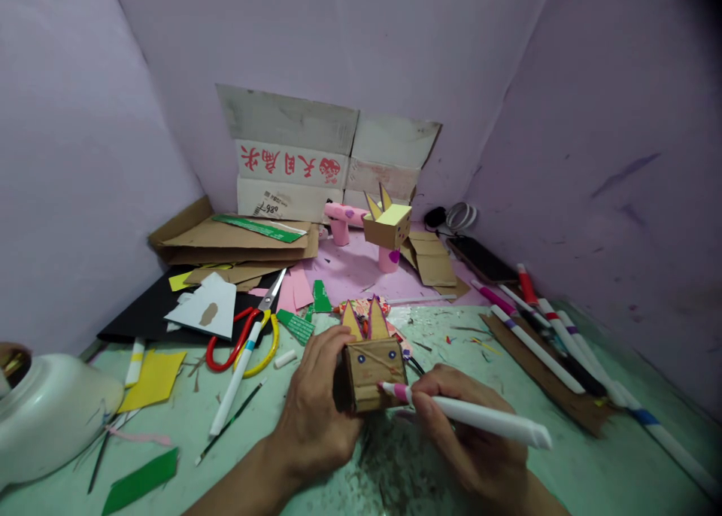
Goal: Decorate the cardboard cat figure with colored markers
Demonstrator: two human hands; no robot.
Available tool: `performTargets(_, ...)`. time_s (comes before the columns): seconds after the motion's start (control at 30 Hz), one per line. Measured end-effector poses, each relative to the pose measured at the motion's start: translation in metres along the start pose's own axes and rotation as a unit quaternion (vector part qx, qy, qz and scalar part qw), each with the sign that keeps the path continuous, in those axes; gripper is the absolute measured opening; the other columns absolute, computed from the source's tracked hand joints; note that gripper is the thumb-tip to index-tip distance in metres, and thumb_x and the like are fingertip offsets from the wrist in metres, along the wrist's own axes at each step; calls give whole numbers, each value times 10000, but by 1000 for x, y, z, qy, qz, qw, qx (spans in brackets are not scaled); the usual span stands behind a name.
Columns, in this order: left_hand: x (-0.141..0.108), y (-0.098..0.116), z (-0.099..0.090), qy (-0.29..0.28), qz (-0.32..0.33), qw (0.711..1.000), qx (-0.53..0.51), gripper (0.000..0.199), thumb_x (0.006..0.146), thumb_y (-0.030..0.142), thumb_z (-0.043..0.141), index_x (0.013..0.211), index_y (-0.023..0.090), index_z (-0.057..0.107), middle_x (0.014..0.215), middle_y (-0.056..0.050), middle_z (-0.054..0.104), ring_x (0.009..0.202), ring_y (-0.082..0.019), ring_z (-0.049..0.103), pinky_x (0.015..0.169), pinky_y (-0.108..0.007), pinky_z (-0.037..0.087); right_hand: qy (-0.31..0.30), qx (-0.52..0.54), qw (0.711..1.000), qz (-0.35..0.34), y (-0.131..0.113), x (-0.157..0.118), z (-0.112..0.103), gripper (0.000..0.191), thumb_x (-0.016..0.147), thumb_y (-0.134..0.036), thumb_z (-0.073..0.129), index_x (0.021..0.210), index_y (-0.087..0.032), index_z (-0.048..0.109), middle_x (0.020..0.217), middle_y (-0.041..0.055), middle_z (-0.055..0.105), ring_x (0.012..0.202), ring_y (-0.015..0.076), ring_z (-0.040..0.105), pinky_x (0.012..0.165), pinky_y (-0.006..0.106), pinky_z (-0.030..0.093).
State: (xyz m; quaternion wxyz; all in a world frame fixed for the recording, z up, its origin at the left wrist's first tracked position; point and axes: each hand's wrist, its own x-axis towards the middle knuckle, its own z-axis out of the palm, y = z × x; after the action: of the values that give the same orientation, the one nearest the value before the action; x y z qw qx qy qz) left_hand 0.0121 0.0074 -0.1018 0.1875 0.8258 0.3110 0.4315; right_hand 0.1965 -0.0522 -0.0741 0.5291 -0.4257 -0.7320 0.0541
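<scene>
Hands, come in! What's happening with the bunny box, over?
Left hand gripping eared cardboard box. Right hand holding pink-banded marker, tip at box's front. Scissors lie left, not in the way. Over.

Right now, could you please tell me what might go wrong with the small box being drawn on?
The pink marker, its tip at the cardboard box, could slip and leave a stray line. The left hand grips close beside the upright ears and might bend one. The scissors lie open nearby and could nick that hand if it strays.
</scene>
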Motion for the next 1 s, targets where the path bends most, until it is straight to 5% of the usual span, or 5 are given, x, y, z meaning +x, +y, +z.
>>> performTargets(1.0, -1, -2, -1, -5, 1, 1000, 20, 626, 724, 179, 634, 1291, 188, 368, 1253, -150, 515, 1182, -315, 501, 1001, -508, 461, 47, 30, 997, 43, 1, -3, 4, 127, 867, -116, 553, 804, -213, 603, 609, -19, 580, 511, 116, 547, 442, 221, 383)
